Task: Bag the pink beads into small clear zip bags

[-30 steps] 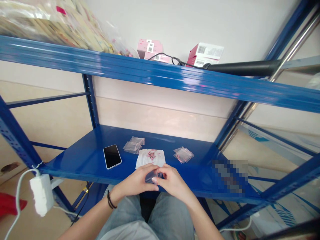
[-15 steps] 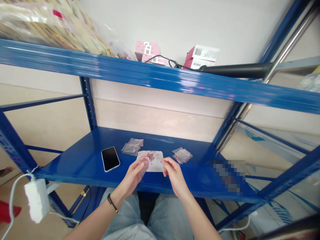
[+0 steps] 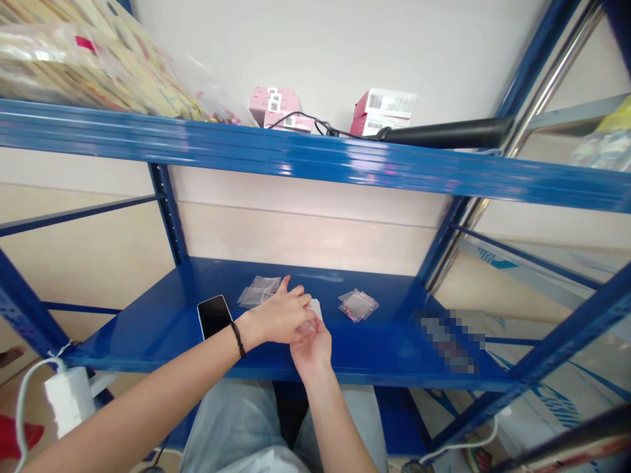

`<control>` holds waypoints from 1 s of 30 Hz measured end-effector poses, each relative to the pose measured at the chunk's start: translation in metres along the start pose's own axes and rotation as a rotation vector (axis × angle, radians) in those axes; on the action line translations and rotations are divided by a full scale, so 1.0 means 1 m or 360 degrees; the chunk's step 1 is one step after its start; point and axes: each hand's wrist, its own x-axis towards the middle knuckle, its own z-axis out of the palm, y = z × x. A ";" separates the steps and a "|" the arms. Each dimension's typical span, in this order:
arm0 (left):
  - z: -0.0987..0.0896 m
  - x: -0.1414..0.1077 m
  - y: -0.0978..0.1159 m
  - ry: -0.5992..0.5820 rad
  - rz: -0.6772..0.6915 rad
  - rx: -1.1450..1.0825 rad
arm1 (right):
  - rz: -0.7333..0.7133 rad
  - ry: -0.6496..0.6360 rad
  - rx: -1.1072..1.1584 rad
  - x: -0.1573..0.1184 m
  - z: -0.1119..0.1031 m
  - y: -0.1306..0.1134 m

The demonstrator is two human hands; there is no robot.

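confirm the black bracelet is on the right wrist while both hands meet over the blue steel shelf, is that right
Not quite: the black bracelet is on the left wrist, not the right, as the head view shows. The left hand and right hand do meet over the blue steel shelf.

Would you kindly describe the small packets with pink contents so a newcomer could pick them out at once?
Find the lower blue steel shelf, where the left hand and right hand meet near the front edge. To their right lies a small pile of clear plastic bags holding pink specks. The similar bags to their left look empty.
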 end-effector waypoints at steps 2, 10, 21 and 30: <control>-0.001 0.004 0.001 -0.0064 0.0082 0.0149 | -0.0027 0.0097 0.0055 0.003 -0.005 0.005; -0.006 0.001 -0.005 -0.0056 0.0139 0.0219 | -0.0193 0.0222 0.0099 0.012 -0.022 0.023; 0.052 -0.065 -0.145 0.0054 -0.1058 -0.0628 | -0.0540 0.0446 -0.1085 0.065 -0.026 -0.045; 0.117 -0.042 -0.143 -0.0353 -0.1123 -0.0558 | -0.0735 0.0276 -0.2660 0.127 -0.007 -0.039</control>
